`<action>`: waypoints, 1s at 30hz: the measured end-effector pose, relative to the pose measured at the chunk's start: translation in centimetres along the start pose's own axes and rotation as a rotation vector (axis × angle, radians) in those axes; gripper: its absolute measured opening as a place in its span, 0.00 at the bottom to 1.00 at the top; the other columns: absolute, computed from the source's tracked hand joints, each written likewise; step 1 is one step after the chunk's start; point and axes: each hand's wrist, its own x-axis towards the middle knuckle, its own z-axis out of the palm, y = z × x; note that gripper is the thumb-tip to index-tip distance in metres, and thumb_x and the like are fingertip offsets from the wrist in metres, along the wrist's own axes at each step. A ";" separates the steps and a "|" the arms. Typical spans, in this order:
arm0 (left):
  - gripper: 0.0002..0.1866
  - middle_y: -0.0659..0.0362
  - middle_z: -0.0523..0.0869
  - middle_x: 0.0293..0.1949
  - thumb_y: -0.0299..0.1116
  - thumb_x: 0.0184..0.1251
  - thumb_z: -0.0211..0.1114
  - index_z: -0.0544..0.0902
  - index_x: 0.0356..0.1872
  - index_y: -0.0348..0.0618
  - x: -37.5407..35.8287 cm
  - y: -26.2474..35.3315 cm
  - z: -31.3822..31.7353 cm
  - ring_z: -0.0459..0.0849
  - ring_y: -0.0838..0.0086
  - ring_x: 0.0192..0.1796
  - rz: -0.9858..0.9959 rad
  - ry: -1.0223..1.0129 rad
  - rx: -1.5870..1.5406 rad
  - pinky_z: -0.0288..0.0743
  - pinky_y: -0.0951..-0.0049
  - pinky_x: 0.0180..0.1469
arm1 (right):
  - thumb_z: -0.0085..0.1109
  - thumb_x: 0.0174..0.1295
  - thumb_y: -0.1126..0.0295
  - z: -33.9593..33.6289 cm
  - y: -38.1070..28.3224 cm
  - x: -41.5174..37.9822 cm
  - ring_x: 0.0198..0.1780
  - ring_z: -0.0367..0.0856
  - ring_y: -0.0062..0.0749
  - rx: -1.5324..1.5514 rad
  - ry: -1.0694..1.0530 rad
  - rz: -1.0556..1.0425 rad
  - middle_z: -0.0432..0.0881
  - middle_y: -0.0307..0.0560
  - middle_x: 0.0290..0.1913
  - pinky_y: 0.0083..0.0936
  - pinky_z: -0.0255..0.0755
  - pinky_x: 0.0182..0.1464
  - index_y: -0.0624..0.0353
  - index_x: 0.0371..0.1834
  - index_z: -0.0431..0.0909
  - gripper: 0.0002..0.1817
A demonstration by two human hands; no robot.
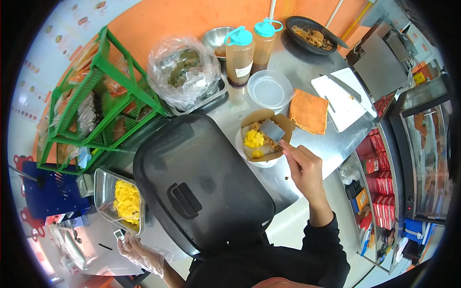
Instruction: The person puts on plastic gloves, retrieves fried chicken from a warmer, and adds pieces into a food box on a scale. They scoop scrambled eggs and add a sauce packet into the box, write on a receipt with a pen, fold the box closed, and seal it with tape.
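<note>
My bare right hand (pixel 305 165) is closed on the handle of a small grey spatula (pixel 272 130). The spatula's flat blade lies over an open brown cardboard food box (pixel 283 124) at the table's middle. Inside the box are yellow scrambled egg (pixel 253 138), browned shredded food and a pale layer. At lower left, my left hand (pixel 141 253) wears a clear plastic glove, its fingers bent together by a small pale-edged object (pixel 119 234) that I cannot make out. Just above that hand stands a clear tray (pixel 102 189) of scrambled egg (pixel 127 204).
A large black lidded container (pixel 201 177) fills the middle. Behind it are a green rack (pixel 103 72), a plastic bag (pixel 161 62), two teal-capped bottles (pixel 240 55) and a clear bowl (pixel 270 90). An orange cloth (pixel 309 112), a knife (pixel 343 87) on a white board (pixel 336 115) and a dark pan (pixel 314 47) sit right.
</note>
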 end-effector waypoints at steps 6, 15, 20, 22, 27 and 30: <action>0.22 0.53 0.81 0.45 0.31 0.69 0.57 0.66 0.62 0.36 0.2 -1.8 -1.8 0.77 0.74 0.44 0.146 -0.064 0.089 0.69 0.75 0.47 | 0.63 0.61 0.76 1.0 0.4 0.4 0.20 0.76 0.39 -0.065 0.030 -0.078 0.75 0.47 0.23 0.32 0.69 0.22 0.59 0.48 0.84 0.12; 0.20 0.57 0.86 0.45 0.32 0.69 0.61 0.70 0.58 0.39 -0.9 -0.6 -1.5 0.77 0.79 0.43 0.012 0.051 -0.045 0.67 0.78 0.46 | 0.61 0.59 0.74 2.9 1.2 1.9 0.28 0.82 0.44 -0.192 -0.186 -0.188 0.81 0.45 0.29 0.34 0.75 0.28 0.58 0.41 0.83 0.08; 0.21 0.56 0.86 0.46 0.34 0.69 0.61 0.69 0.59 0.40 -1.2 0.1 -1.9 0.77 0.79 0.44 0.022 0.078 -0.001 0.67 0.78 0.47 | 0.62 0.58 0.76 -0.2 -1.0 1.9 0.30 0.83 0.44 -0.028 -0.230 -0.157 0.83 0.47 0.29 0.35 0.76 0.31 0.60 0.37 0.85 0.06; 0.22 0.56 0.86 0.47 0.35 0.69 0.61 0.69 0.60 0.40 -1.3 0.5 -2.1 0.78 0.79 0.45 0.005 0.043 0.035 0.68 0.78 0.47 | 0.62 0.57 0.77 -0.1 -0.8 1.7 0.28 0.82 0.44 -0.030 -0.237 -0.132 0.82 0.48 0.27 0.34 0.75 0.31 0.62 0.36 0.85 0.05; 0.21 0.57 0.85 0.48 0.35 0.70 0.61 0.69 0.60 0.40 -1.2 0.1 -2.3 0.78 0.80 0.44 0.008 0.061 0.004 0.68 0.78 0.47 | 0.62 0.60 0.76 -0.2 -0.2 1.4 0.29 0.82 0.45 -0.047 -0.200 -0.202 0.84 0.49 0.28 0.35 0.75 0.33 0.63 0.36 0.85 0.05; 0.21 0.58 0.85 0.47 0.35 0.70 0.60 0.69 0.59 0.40 -1.2 -0.1 -2.8 0.78 0.80 0.43 0.011 0.060 -0.006 0.69 0.79 0.46 | 0.61 0.59 0.76 -1.4 -1.7 2.6 0.30 0.83 0.46 -0.094 -0.072 -0.076 0.84 0.49 0.29 0.35 0.75 0.34 0.62 0.37 0.85 0.06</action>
